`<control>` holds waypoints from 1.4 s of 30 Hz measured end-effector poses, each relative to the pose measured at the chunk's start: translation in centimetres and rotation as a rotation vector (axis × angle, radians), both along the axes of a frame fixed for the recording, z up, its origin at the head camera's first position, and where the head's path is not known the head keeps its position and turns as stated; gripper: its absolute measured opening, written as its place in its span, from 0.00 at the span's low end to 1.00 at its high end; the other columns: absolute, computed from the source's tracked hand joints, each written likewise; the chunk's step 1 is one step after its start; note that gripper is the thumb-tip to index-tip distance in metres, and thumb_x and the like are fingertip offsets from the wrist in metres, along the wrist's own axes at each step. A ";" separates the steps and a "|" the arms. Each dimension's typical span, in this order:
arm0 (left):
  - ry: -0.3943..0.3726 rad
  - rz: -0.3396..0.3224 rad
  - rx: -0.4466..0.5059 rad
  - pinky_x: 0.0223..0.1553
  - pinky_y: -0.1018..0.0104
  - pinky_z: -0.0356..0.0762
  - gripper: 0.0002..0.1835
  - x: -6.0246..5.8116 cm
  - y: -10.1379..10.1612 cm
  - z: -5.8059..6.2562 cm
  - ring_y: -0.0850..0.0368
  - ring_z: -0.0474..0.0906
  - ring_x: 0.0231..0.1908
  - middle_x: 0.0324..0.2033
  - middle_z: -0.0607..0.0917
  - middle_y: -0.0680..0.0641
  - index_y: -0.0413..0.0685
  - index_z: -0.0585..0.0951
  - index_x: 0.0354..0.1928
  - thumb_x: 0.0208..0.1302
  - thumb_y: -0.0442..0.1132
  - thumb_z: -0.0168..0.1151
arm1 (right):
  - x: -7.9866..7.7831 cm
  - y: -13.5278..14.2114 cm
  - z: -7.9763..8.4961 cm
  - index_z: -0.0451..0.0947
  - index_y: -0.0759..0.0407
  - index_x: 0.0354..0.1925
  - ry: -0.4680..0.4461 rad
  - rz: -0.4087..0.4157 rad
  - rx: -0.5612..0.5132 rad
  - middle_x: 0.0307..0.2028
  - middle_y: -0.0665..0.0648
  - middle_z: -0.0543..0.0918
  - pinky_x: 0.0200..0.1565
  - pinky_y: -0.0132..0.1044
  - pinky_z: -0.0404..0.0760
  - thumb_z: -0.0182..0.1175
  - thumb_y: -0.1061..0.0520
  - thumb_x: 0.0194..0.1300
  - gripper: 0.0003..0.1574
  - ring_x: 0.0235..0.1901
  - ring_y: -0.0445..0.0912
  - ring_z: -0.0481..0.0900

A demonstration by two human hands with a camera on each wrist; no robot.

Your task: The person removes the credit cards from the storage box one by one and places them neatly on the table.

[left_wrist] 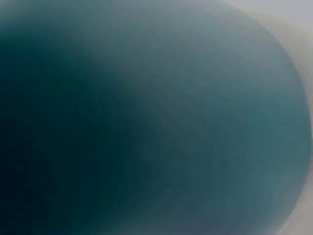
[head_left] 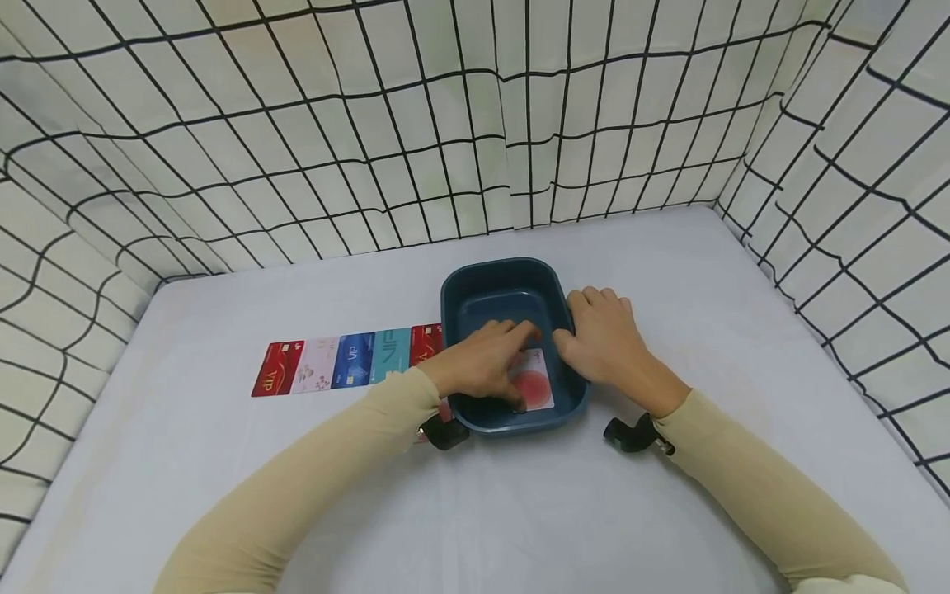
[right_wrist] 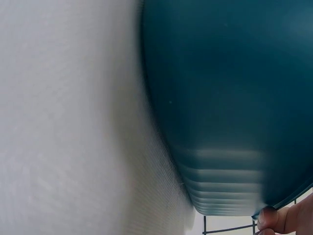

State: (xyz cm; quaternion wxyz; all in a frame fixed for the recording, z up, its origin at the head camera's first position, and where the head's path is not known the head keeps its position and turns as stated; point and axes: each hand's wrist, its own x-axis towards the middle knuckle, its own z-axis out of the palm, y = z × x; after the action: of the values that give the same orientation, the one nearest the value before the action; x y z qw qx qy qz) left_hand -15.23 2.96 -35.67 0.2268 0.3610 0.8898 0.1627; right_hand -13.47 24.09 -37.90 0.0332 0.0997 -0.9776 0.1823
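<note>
A dark blue plastic basin (head_left: 497, 280) with rounded corners stands on the white-covered table. My left hand (head_left: 486, 360) reaches inside it over the near-left wall, thumb and fingers curled at opposite edges of a pale card (head_left: 533, 381) with a pinkish-red circle. That card lies low in the basin, partly hidden by the hand. On the basin's right side, my right hand (head_left: 604, 338) grips the rim. In the right wrist view, fingertips (right_wrist: 279, 219) meet the rim beside the ribbed outer wall (right_wrist: 230, 178). The blurred basin wall (left_wrist: 210, 122) fills most of the left wrist view.
Left of the basin runs a row of cards: a red VIP card (head_left: 278, 369), a pale floral one (head_left: 315, 365), a blue one (head_left: 353, 360), a teal one (head_left: 390, 353) and another red one (head_left: 425, 341). Black grid netting (head_left: 401, 153) over pale cloth surrounds the table.
</note>
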 end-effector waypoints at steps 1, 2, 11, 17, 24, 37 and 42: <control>0.002 -0.001 0.001 0.60 0.54 0.79 0.47 0.0 0.0 0.0 0.48 0.72 0.59 0.58 0.80 0.44 0.52 0.66 0.71 0.52 0.49 0.82 | 0.0 0.0 0.0 0.75 0.63 0.42 0.002 0.000 0.001 0.35 0.60 0.76 0.41 0.47 0.64 0.51 0.49 0.65 0.18 0.38 0.56 0.69; 0.004 -0.004 -0.002 0.60 0.54 0.79 0.47 0.0 0.0 0.0 0.48 0.72 0.59 0.58 0.80 0.44 0.52 0.66 0.71 0.52 0.50 0.82 | 0.0 0.0 0.0 0.75 0.63 0.42 0.002 0.000 0.002 0.35 0.60 0.76 0.41 0.47 0.64 0.51 0.49 0.65 0.18 0.37 0.56 0.69; -0.041 -0.026 -0.079 0.59 0.53 0.80 0.44 0.0 0.2 -0.1 0.47 0.70 0.61 0.60 0.77 0.42 0.53 0.69 0.70 0.52 0.51 0.81 | -0.1 0.0 0.1 0.75 0.65 0.46 -0.014 -0.008 0.007 0.39 0.61 0.77 0.43 0.49 0.66 0.51 0.49 0.65 0.22 0.40 0.57 0.70; -0.058 -0.013 -0.042 0.54 0.58 0.83 0.44 -0.1 0.2 -0.2 0.52 0.74 0.55 0.57 0.77 0.44 0.52 0.69 0.71 0.54 0.48 0.80 | 0.0 0.0 0.0 0.75 0.65 0.47 -0.021 -0.013 0.004 0.38 0.61 0.77 0.43 0.49 0.66 0.51 0.49 0.65 0.22 0.40 0.57 0.70; -0.074 -0.027 0.058 0.52 0.62 0.83 0.38 -0.4 -0.1 -0.3 0.55 0.75 0.53 0.55 0.78 0.47 0.52 0.71 0.69 0.57 0.43 0.78 | 0.0 0.0 -0.1 0.75 0.64 0.45 -0.020 -0.008 -0.002 0.37 0.60 0.76 0.42 0.48 0.65 0.50 0.49 0.65 0.21 0.39 0.56 0.69; -0.083 -0.006 0.180 0.52 0.64 0.85 0.33 -0.8 -0.4 0.1 0.53 0.79 0.52 0.59 0.82 0.44 0.53 0.69 0.69 0.64 0.40 0.73 | -0.1 0.0 0.0 0.75 0.64 0.43 -0.009 -0.006 -0.013 0.35 0.60 0.76 0.41 0.48 0.65 0.51 0.50 0.65 0.18 0.38 0.56 0.70; -0.104 0.003 0.215 0.46 0.68 0.84 0.32 -0.7 -0.6 0.2 0.55 0.81 0.44 0.53 0.84 0.44 0.53 0.68 0.68 0.66 0.40 0.71 | -0.1 0.0 0.0 0.75 0.64 0.45 -0.014 -0.006 -0.011 0.36 0.60 0.76 0.42 0.48 0.65 0.51 0.50 0.65 0.20 0.39 0.56 0.70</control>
State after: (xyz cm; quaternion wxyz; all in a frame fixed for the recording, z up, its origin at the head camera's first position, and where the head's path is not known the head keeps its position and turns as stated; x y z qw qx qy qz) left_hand -15.95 2.40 -35.48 0.2323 0.3731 0.8548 0.2760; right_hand -13.56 24.08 -37.90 0.0273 0.0954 -0.9771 0.1884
